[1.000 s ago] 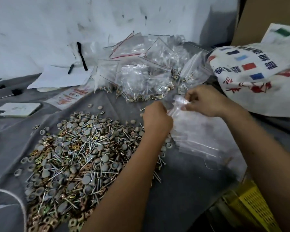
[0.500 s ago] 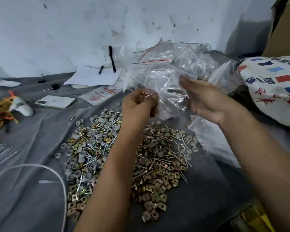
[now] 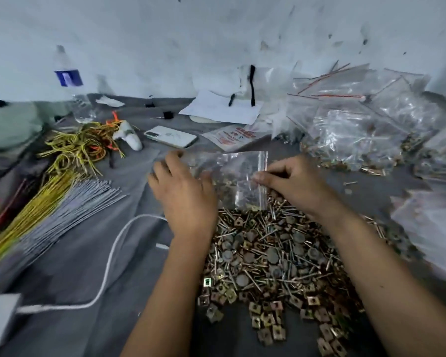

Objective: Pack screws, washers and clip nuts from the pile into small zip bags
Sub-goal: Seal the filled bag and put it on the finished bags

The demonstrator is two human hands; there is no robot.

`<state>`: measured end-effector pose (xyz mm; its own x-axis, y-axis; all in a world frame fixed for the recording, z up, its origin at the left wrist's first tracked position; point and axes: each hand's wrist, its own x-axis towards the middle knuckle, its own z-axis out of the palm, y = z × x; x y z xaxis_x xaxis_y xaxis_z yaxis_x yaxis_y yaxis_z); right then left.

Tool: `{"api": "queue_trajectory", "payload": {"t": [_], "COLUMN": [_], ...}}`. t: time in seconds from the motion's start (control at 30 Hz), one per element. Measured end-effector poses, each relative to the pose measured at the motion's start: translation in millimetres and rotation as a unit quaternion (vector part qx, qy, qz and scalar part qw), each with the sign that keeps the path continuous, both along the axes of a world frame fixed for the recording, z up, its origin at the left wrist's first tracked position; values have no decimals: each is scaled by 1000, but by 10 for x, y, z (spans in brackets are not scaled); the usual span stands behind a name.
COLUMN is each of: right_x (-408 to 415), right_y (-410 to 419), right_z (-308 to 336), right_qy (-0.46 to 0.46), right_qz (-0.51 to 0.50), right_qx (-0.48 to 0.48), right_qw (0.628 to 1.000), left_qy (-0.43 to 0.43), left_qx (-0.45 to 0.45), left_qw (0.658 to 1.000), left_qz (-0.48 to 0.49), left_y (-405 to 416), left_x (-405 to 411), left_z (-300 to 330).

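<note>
Phone [image 3: 171,136], water bottle [image 3: 71,85], papers [image 3: 220,108], yellow wires [image 3: 70,155] on grey cloth [image 3: 70,253].

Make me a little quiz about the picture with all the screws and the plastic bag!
1. True or false: both hands hold the small zip bag.
2. What lies left of the left hand? A) gray rods B) a cup C) scissors
3. Fill in: the white phone lies on the gray ____.

Key: 1 true; the right hand pinches its edge. 2 A, the gray rods. 3 cloth.

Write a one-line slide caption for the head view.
Both hands hold a clear zip bag above the hardware pile.
</note>
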<state>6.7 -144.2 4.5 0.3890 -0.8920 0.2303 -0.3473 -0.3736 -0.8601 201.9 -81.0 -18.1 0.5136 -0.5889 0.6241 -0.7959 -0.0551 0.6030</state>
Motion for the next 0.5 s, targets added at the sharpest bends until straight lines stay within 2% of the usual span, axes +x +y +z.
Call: {"api": "queue_trajectory", "payload": {"t": [0.03,0.1,0.17,0.2,0.3,0.37,0.5], "right_x": [35,65,94,107,144,136,104], "right_y": [5,18,11,13,45,69,81], "right_z": [-32,-86,-142,-161,-189,-194,-207], "right_qy": [-16,-26,-14,-12,-67,-112,-117], "right_qz": [-8,-18,-17,-19,-11,4,14], "right_qx": [-14,-35,-64,-78,-72,-64,-77], "right_qw": [1000,999,998,997,995,992,990], "left_qy": [-13,51,156,179,197,178,175], "left_qx": [-25,-54,-4,19,38,51,78], "left_qw": [1000,988,949,933,908,902,895], "left_qz": [-8,-138,-273,-311,-369,-390,-402], "left_y": [-7,-10,1,-3,12,4,-7], "left_x": [-55,-215,-333,-371,-380,-335,-309], "left_z": [3,13,-8,-35,-76,-85,-128]}}
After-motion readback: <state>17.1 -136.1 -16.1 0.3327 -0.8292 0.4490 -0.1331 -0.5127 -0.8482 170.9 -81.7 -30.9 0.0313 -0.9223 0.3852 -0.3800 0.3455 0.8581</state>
